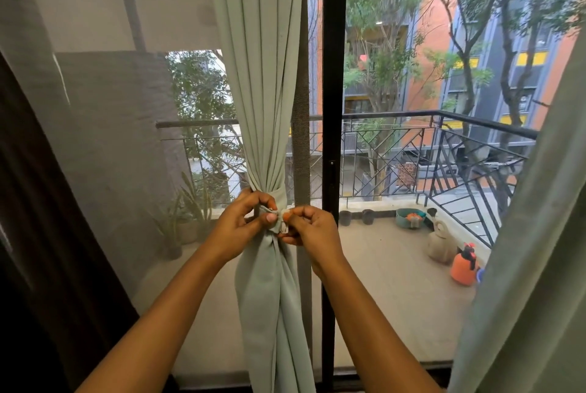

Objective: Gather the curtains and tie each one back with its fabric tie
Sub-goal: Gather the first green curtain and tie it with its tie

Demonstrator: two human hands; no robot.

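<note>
A pale green curtain [263, 91] hangs in the middle of the window, gathered into a narrow bunch at waist height. A matching fabric tie [282, 199] wraps round the bunch. My left hand [244, 221] pinches one end of the tie at the front of the bunch. My right hand [309, 227] pinches the other end, thumb to thumb with the left. Where the two ends meet is mostly hidden by my fingers. A second pale green curtain [532, 266] hangs loose along the right edge.
A black door frame post [334, 107] stands just right of the gathered curtain. A mesh screen [111, 139] covers the left pane. Beyond the glass lies a balcony with a black railing [459, 145], plant pots [345, 218], and an orange sprayer [464, 266].
</note>
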